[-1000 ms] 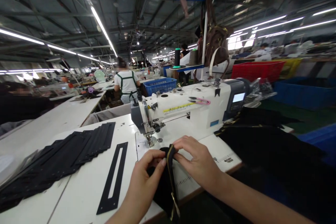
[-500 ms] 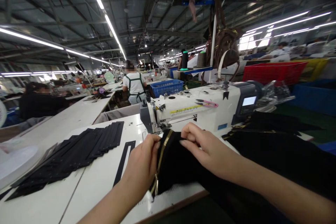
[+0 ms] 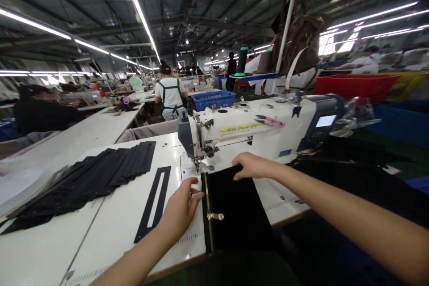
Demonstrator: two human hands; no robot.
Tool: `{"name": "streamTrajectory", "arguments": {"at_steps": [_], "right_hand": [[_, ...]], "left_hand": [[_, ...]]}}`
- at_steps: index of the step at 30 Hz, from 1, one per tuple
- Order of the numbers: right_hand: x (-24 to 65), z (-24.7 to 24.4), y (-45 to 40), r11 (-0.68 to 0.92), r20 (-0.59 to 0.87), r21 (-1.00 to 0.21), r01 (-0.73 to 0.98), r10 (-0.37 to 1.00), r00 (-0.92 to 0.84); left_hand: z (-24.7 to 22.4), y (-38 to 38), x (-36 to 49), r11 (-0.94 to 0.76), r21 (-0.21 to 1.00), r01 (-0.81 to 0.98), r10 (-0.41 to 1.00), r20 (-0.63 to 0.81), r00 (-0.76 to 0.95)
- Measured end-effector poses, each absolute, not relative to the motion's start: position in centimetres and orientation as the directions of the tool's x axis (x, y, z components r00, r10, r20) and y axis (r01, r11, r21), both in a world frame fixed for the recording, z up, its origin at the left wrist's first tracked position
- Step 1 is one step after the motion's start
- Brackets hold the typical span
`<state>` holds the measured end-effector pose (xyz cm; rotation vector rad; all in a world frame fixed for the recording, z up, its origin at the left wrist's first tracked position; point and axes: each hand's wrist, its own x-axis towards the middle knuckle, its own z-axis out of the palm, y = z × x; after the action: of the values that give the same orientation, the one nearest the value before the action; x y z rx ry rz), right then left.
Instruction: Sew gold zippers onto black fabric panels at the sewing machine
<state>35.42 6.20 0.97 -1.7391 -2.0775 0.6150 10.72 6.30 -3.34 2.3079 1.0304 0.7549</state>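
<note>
A black fabric panel (image 3: 239,214) lies flat under the sewing machine's needle area, with a gold zipper (image 3: 207,196) along its left side. The metal zipper pull (image 3: 216,216) hangs to the right of the zipper. My left hand (image 3: 181,203) is at the panel's left edge, thumb and forefinger apart, the thumb tip touching the edge. At the far right corner, my right hand (image 3: 253,166) pinches the fabric between thumb and fingers. The presser foot (image 3: 198,167) of the white sewing machine (image 3: 231,127) stands just beyond the panel's far left corner.
Left of my hand lies a black slotted strip (image 3: 152,208), with a fanned stack of similar pieces (image 3: 100,170) beyond. More black fabric (image 3: 355,183) lies to the right. Pink-handled thread snips (image 3: 275,122) rest on the machine. A person (image 3: 170,94) stands ahead near a blue crate (image 3: 214,99).
The black panel, bunched up and lifted between both hands before, now lies flat on the table with its zipper straight. My left thumb and forefinger have parted.
</note>
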Motion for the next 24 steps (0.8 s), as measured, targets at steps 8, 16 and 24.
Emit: {"name": "streamTrajectory", "arguments": {"at_steps": [8,16,24], "right_hand": [[34.7,-5.6,7.3,-0.024,0.12,-0.656,0.754,0.983,0.136],[32.2,-7.6,4.6,0.032,0.323,-0.128,0.991,0.946,0.011],[33.9,-6.8,6.8,0.014,0.385,-0.039,0.999,0.923,0.002]], "left_hand": [[-4.0,7.7,9.8,-0.832,0.156,0.533,0.543,0.024,0.84],[-4.9,7.2,9.9,-0.847,0.089,0.525,0.524,-0.036,0.851],[-4.7,9.1,11.4,-0.836,0.124,0.534,0.529,-0.079,0.845]]}}
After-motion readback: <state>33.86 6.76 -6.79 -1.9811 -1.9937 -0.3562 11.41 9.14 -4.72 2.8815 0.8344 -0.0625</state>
